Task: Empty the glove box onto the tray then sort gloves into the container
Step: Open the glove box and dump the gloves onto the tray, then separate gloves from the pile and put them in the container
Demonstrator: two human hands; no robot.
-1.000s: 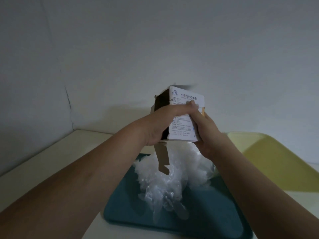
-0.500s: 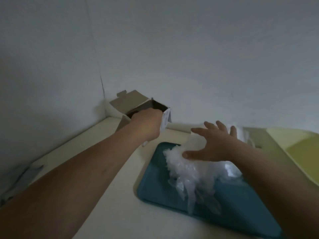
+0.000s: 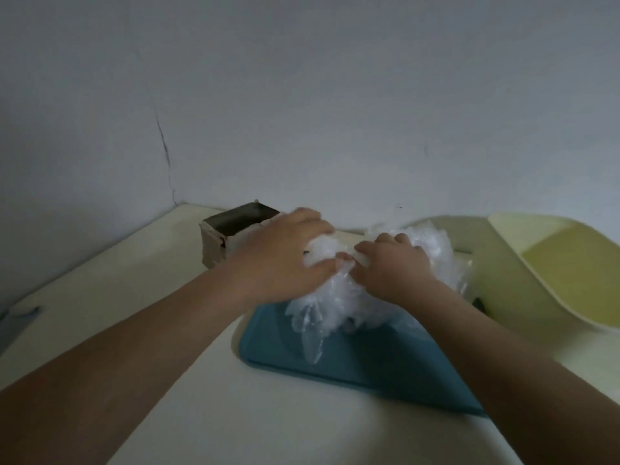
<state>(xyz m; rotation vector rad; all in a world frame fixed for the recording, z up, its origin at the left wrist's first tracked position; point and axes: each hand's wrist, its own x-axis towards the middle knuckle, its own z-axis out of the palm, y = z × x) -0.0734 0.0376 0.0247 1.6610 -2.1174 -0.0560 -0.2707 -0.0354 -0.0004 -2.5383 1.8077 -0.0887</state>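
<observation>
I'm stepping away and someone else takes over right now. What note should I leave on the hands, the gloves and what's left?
Left hand: grips a clump at the top of the glove pile.
Right hand: fingers curled into the same pile.
Glove pile: heaped on the far part of the teal tray.
Glove box: open on the table, left of the tray, in neither hand.
Yellow-green container: right of the tray, no gloves seen in it.
Done: emptying the box onto the tray, it seems.
Left: sorting the gloves into the container.
</observation>
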